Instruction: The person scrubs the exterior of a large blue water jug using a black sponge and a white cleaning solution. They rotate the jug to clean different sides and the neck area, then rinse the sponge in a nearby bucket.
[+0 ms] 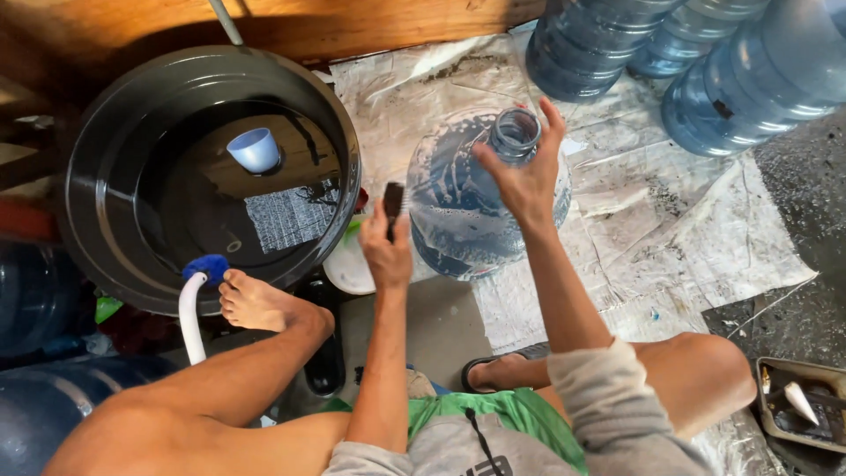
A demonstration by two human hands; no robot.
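Observation:
A big clear blue water jug (458,216) stands on the ground in front of me, soapy on its side. My right hand (526,172) grips it at the neck, just below the open mouth (515,132). My left hand (386,247) is closed around a dark brush (393,204), held upright against the jug's left side. My left foot (256,301) rests on the rim of a black tub.
The black round tub (106,176) at left holds water, with a small blue cup (256,150) floating in it and a white hose with a blue end (196,295) at its rim. More blue jugs (705,62) lie at top right. A dark tray (806,405) sits at bottom right.

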